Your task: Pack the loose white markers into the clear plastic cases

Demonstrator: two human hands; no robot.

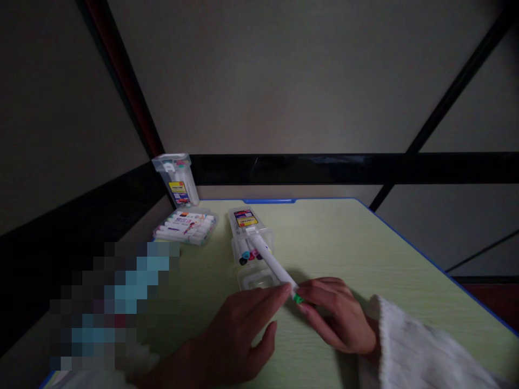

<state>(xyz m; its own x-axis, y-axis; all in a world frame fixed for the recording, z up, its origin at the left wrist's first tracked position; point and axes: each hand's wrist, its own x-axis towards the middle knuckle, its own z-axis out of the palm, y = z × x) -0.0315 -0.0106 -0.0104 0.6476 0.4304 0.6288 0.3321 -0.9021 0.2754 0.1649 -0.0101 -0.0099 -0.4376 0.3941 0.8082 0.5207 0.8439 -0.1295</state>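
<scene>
A white marker (272, 262) with a green end slants up and away over the table. My right hand (338, 313) pinches it at the green end between thumb and fingers. My left hand (243, 329) is open, its fingers stretched out and its thumb apart; the fingertips reach the marker just above the green part, and I cannot tell if they press on it. Behind the marker, a clear plastic marker case (245, 216) lies with its open end towards me. Several markers (248, 254) with coloured ends show inside it, and its clear lid (259, 279) rests on the table in front, partly hidden.
On the far left of the pale table (332, 232) a clear case of markers (178, 178) stands upright. A flat pack of markers (188, 226) lies before it. A pixelated patch covers the left edge. Walls (275, 81) rise behind and to the left.
</scene>
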